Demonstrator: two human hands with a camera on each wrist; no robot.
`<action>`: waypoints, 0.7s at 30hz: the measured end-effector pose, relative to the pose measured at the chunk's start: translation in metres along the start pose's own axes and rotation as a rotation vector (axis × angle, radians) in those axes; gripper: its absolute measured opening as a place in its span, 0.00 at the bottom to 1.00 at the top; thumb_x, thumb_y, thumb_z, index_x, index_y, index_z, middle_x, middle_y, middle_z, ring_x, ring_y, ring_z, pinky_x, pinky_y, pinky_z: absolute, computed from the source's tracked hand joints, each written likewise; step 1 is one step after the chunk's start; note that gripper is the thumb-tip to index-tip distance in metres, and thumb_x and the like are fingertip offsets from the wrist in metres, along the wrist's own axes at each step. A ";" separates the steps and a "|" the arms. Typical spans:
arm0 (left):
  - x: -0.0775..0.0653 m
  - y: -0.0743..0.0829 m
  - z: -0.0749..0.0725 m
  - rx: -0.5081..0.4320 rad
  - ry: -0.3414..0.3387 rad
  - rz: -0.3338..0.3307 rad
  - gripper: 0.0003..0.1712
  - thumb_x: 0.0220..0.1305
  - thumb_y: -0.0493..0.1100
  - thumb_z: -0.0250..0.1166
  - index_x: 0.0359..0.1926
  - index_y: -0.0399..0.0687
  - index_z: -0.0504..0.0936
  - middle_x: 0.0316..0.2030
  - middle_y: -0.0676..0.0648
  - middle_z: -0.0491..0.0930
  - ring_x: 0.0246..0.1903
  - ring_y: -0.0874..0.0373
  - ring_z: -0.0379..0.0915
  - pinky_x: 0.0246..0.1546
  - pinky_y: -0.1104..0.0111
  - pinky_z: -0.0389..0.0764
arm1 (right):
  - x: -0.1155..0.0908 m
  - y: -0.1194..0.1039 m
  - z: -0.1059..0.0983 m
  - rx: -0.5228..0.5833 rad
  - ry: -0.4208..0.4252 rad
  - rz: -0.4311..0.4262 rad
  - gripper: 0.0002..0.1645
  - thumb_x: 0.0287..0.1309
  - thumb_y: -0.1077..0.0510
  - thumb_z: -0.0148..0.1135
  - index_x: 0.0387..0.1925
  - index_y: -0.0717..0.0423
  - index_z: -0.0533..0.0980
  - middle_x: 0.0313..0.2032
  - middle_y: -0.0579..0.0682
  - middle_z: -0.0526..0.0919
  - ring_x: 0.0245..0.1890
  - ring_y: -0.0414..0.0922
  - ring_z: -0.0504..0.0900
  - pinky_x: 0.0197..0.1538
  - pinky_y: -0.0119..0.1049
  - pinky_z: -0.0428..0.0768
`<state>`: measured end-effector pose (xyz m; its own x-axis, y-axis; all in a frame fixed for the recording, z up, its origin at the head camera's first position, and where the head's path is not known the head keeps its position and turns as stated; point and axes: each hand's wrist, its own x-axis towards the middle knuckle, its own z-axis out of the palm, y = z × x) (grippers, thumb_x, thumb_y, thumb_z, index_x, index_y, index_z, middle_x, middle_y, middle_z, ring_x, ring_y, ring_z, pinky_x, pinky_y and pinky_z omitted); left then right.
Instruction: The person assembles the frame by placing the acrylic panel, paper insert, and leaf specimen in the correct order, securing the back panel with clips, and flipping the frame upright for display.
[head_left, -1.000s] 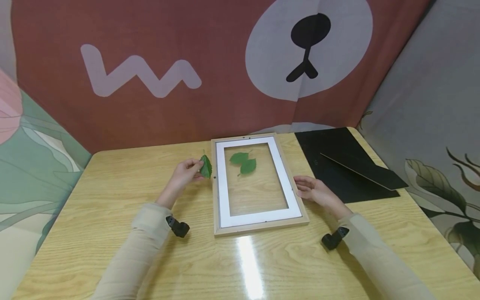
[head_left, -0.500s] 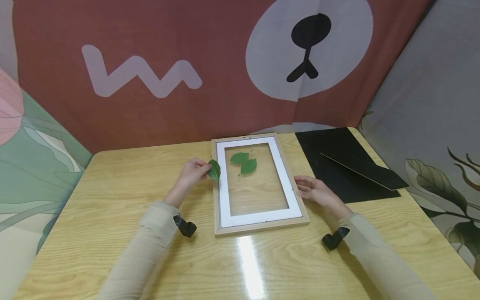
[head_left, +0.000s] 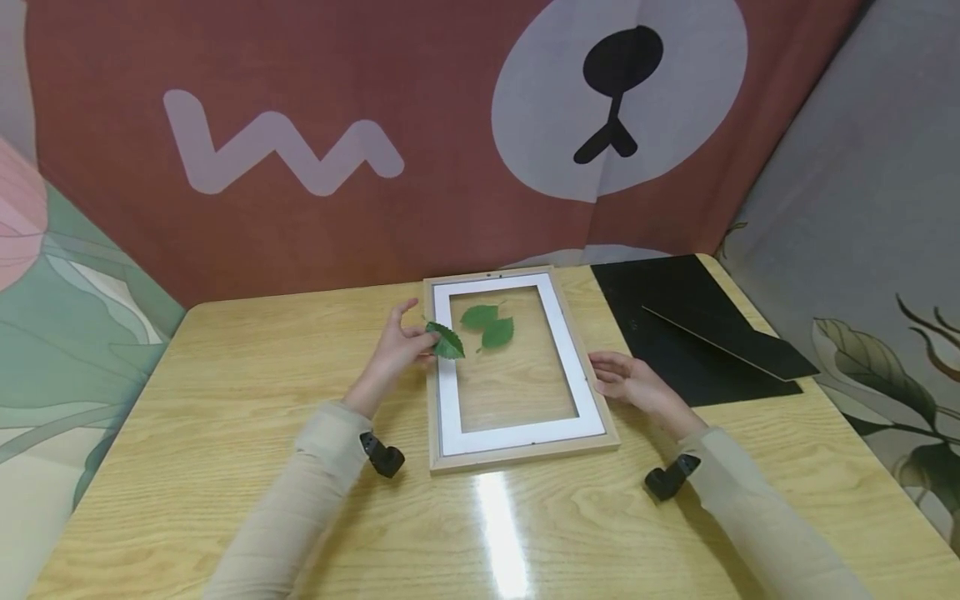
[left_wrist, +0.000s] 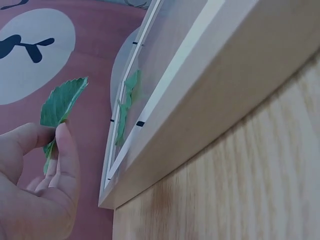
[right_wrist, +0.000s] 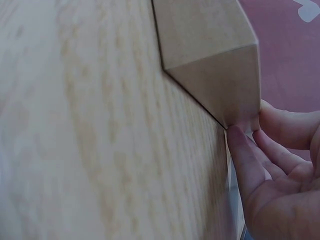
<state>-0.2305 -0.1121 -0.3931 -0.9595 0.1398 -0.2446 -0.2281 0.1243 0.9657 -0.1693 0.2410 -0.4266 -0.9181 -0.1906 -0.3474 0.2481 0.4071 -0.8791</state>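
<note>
A wooden picture frame (head_left: 525, 458) lies back side up on the table, with a white mat (head_left: 495, 437) and a transparent pane inside. My left hand (head_left: 395, 350) pinches a green leaf (head_left: 448, 342) by its base end, over the frame's left side. In the left wrist view that leaf (left_wrist: 65, 102) stands tilted between thumb and finger, with its serrated edge showing. Two more leaves, one (head_left: 478, 317) overlapping the other (head_left: 498, 333), rest in the window's upper left. My right hand (head_left: 636, 385) touches the frame's right side with its fingertips and thumb.
Right of the frame lies a black backing board (head_left: 652, 283), with a smaller black piece (head_left: 735, 342) resting tilted on it. The wooden table (head_left: 300, 467) meets a red cloth backdrop (head_left: 315, 242) at its back edge.
My left hand has moved right with its leaf, from beside the frame to over the mat. The leaf has turned, its tip now pointing right, and a finger has lifted. My right hand stays.
</note>
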 end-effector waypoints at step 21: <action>-0.003 -0.002 0.018 -0.102 0.043 0.007 0.19 0.70 0.37 0.54 0.57 0.29 0.71 0.32 0.52 0.77 0.27 0.68 0.77 0.34 0.79 0.83 | 0.000 0.002 -0.001 0.013 0.005 -0.014 0.35 0.65 0.62 0.55 0.69 0.69 0.55 0.68 0.69 0.60 0.69 0.61 0.62 0.62 0.30 0.75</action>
<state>-0.2244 -0.0947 -0.3956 -0.9669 0.0977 -0.2355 -0.2344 0.0230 0.9719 -0.1691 0.2432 -0.4282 -0.9229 -0.1920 -0.3338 0.2395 0.3928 -0.8879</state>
